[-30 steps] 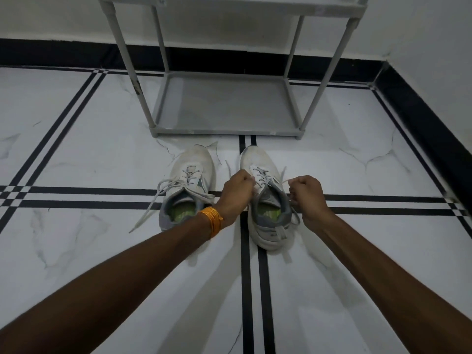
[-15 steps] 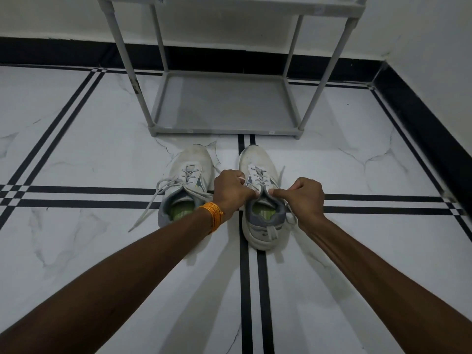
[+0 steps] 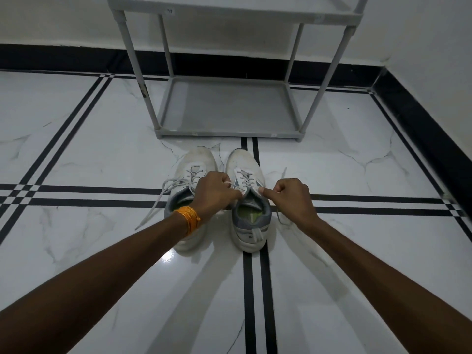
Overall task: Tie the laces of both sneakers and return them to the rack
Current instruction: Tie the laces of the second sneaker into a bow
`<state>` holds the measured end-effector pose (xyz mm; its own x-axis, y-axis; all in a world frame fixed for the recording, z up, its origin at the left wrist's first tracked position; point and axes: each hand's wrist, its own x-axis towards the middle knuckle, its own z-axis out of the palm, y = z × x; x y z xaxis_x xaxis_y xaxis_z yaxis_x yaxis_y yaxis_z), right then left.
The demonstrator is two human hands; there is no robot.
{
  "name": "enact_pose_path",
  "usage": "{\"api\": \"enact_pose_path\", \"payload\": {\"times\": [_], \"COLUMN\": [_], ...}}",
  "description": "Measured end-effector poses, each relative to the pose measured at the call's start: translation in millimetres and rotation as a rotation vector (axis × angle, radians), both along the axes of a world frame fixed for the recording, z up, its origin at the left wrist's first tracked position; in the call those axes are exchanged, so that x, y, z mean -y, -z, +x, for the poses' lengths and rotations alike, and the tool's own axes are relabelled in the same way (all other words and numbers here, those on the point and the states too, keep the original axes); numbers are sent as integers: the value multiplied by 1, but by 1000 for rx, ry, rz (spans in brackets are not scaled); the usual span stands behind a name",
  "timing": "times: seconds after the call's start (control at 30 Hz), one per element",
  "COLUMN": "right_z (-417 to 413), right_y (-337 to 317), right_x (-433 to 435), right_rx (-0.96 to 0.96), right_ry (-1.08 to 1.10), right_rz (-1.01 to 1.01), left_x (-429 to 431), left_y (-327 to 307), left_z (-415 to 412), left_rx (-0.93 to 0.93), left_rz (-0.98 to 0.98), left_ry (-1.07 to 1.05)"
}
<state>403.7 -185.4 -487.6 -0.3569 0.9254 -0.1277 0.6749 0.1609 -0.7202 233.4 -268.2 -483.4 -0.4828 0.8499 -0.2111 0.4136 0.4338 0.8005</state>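
Hands: both at the tongue of the right sneaker [image 3: 249,200], one to each side. Left hand [image 3: 217,194], closed, pinches a lace end at the inner edge of the tongue; orange bangles [image 3: 188,218] at its wrist. Right hand [image 3: 288,196], closed, thumb pressed toward the outer edge of the tongue, grips the other lace end; a loose length [image 3: 282,175] trails past it to the floor. Held apart so, likely to draw the lacing snug before a knot.

Right sneaker: upright on the floor [image 3: 76,149], toe toward the rack [image 3: 229,108], heel toward the person; knot not yet formed.

Left sneaker [image 3: 194,169]: just beside the right sneaker, on its left, partly behind the left wrist. Its laces [image 3: 158,198] lie slack, spilling away from the right sneaker; untied.

Rack: grey, beyond the toes of the right sneaker, near; lower shelf bare where visible, presumably awaiting the pair.

Progress, by judgement: early; both knots and the return are outstanding.
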Motion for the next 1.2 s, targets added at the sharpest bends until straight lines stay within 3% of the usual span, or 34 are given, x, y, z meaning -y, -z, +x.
{"api": "enact_pose_path", "payload": {"times": [0.13,0.2,0.3,0.4,0.5,0.6,0.67,0.73,0.77,0.83,0.9,0.93,1.0,1.2], "right_z": [9,10,4,-12,-25,-31,-32,-28,-25,-20,-21,-24,-28,-19], "right_y": [-41,-65,-91,-110,-120,-127,-129,-126,-123,-114,-105,-101,-93,-110], "right_x": [-14,-21,-29,-28,-25,-25,-27,-30,-30,-25,-13,-6,1,-2], "right_rx": [90,59,-91,-210,-217,-157,-103,-37,20,137,153,124,11,-223], "right_ry": [-158,-186,-187,-243,-329,-401,-420,-387,-354,-320,-363,-390,-366,-304], "right_rz": [-119,-93,-28,-9,111,205,262,369,457,566,451,342,181,37], "left_x": [10,8,2,-4,-8,-14,-20,-25,-28,-34,-36,-36,-35,-29], "left_y": [-29,-48,-79,-92,-87,-83,-82,-86,-90,-96,-103,-106,-106,-100], "left_z": [-18,-27,-23,-6,6,6,4,2,2,0,-1,-1,-2,-25], "left_rx": [-335,-454,-335,-256,-269,-645,-959,-1096,-1052,-607,-48,97,186,358], "left_rz": [-49,43,218,248,321,357,313,204,151,79,30,23,23,16], "left_ry": [200,199,280,439,641,763,711,567,507,418,331,307,299,260]}}
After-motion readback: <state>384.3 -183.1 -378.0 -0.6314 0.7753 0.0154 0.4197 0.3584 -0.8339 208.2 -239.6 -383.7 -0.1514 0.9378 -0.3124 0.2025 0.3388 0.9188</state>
